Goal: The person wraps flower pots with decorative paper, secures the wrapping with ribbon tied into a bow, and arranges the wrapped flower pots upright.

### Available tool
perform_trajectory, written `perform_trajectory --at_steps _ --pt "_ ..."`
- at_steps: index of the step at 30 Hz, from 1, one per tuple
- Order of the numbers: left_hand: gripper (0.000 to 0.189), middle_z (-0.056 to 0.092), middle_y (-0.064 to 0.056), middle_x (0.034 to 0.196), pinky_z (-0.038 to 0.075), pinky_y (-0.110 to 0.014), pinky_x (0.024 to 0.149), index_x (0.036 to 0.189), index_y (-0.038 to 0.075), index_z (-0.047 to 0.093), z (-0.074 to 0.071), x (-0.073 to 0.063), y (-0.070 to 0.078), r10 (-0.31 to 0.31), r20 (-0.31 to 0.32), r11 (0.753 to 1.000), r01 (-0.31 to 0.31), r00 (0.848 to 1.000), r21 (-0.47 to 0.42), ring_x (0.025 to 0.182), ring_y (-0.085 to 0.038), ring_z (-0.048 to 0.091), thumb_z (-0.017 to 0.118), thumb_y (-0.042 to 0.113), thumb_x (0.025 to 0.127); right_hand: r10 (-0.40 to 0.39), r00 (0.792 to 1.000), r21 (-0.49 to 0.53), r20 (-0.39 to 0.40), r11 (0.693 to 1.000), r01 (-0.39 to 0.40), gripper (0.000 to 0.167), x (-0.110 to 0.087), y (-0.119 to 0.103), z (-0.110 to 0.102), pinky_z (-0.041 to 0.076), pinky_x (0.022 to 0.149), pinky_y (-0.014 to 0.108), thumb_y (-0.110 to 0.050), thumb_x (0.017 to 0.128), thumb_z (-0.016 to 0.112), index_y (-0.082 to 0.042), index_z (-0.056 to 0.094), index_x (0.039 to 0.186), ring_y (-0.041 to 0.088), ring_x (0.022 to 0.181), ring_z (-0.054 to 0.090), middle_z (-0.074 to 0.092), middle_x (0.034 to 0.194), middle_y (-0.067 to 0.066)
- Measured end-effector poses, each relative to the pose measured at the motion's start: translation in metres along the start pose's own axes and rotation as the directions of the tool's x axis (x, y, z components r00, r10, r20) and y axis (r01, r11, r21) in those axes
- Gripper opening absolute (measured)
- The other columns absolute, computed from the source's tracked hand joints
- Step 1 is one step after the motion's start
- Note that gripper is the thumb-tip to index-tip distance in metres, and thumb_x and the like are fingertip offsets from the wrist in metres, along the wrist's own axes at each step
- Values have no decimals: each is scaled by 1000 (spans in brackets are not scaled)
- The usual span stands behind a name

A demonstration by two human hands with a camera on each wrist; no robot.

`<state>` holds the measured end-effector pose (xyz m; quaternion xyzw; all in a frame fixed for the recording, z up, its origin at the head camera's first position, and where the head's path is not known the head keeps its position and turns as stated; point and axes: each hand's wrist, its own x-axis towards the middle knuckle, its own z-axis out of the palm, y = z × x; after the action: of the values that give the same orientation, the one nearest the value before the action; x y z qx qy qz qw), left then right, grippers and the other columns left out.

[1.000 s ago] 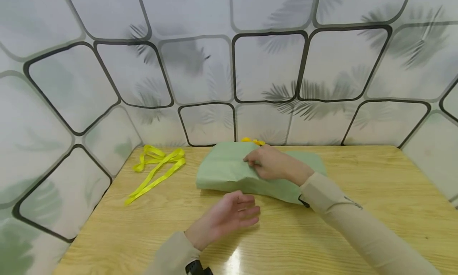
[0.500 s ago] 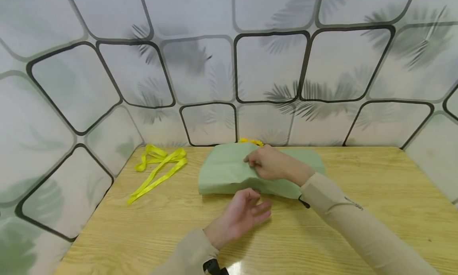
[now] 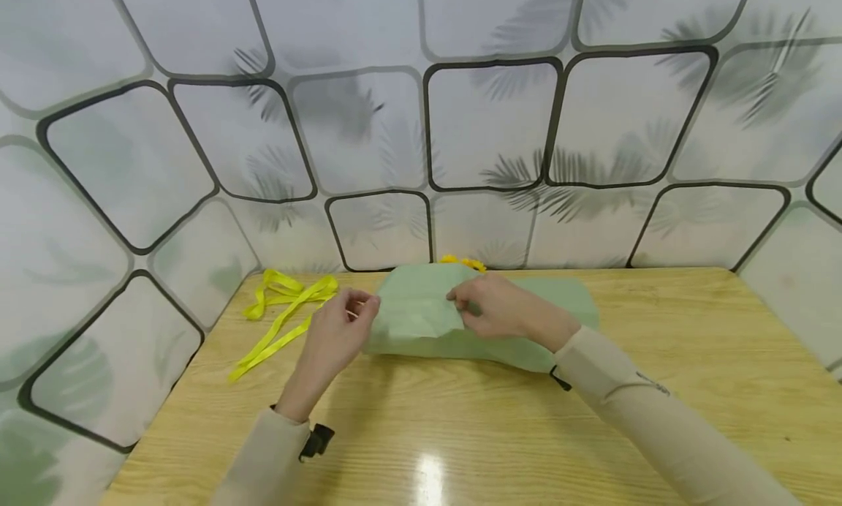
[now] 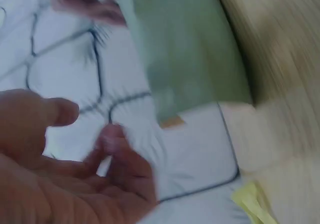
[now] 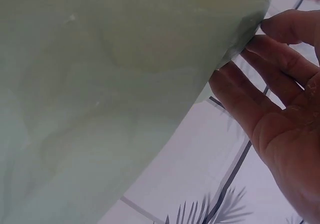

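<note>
A sheet of pale green wrapping paper point(image 3: 417, 301) lies folded over near the back of the table, and yellow flowers point(image 3: 463, 262) peek out behind its top edge. My right hand point(image 3: 496, 305) pinches the paper's edge between thumb and fingers; the right wrist view shows the paper point(image 5: 100, 93) bunched at those fingertips point(image 5: 252, 42). My left hand point(image 3: 338, 334) hovers beside the paper's left end. In the left wrist view this hand point(image 4: 95, 174) has its thumb and loosely bent fingers apart, with nothing between them, and a gap separates it from the paper point(image 4: 185, 48).
A length of yellow ribbon point(image 3: 279, 338) lies in loose loops on the wooden table point(image 3: 421, 433), left of the paper and partly behind my left hand. A patterned wall covering point(image 3: 493, 126) rises at the table's back edge and along the sides.
My left hand first drifted right, palm up below the paper's front edge, then swung up and left to the paper's left end. The right hand keeps its pinch in the same place.
</note>
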<state>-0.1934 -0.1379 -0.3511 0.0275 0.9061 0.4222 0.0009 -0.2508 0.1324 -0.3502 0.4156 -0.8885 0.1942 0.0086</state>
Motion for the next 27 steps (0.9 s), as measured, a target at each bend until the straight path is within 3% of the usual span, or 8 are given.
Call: perform_trajectory --at_steps 2,4,8,16,20,23,25,27 --pt "52 64 -18 114 55 -41 79 128 3 58 -4 8 -13 -59 15 996 58 998 63 99 -28 64 47 49 107 10 1000 -1 -1 1000 -10 15 0 -1 0 52 75 33 -10 94 62 -12 63 79 26 92 72 73 125 15" --pt "61 59 -22 118 57 -43 80 130 -1 51 -2 14 -25 -123 126 992 117 984 52 99 -31 63 42 55 107 24 1000 -12 4 1000 -24 10 0 -1 1 56 83 38 -18 94 67 -8 69 90 28 99 71 73 124 13" --pt "64 50 -25 122 60 -38 71 126 -3 43 8 21 -41 -202 261 974 221 944 -45 92 -27 61 43 57 106 37 999 -72 29 997 -35 40 0 -2 4 55 95 43 -29 91 77 0 69 118 28 110 68 72 123 12" --pt "72 50 -17 104 49 -30 63 150 -8 19 22 29 -45 -237 249 961 264 939 -80 69 -19 48 51 39 107 65 997 -195 47 979 -55 50 1 -9 8 53 97 42 -26 86 85 -3 64 125 28 111 62 70 120 8" --pt "64 54 -30 130 54 -36 81 153 -11 26 25 31 -46 -210 242 969 235 947 -77 99 -28 62 51 28 109 -10 999 -302 34 953 20 53 1 -11 13 54 95 45 -30 86 84 -11 65 131 32 116 59 66 130 9" --pt "57 48 -33 148 55 -39 87 154 -10 31 26 34 -46 -205 245 965 238 948 -112 123 -35 59 48 21 109 -60 998 -372 10 926 60 54 0 -11 19 55 91 48 -37 88 81 -18 65 136 33 121 56 63 134 9" --pt "54 51 -29 146 54 -36 78 153 -8 34 26 36 -45 -223 256 957 261 941 -128 116 -33 60 44 22 109 -76 997 -393 -11 917 66 52 0 -10 23 55 89 50 -40 88 80 -19 67 134 33 123 55 62 134 8" --pt "47 65 -21 114 47 -29 62 143 -7 47 26 38 -44 -236 256 954 274 938 -125 85 -24 60 40 27 110 -71 997 -397 -26 916 55 51 -1 -10 25 54 90 50 -42 89 79 -20 67 133 32 126 54 61 134 7"
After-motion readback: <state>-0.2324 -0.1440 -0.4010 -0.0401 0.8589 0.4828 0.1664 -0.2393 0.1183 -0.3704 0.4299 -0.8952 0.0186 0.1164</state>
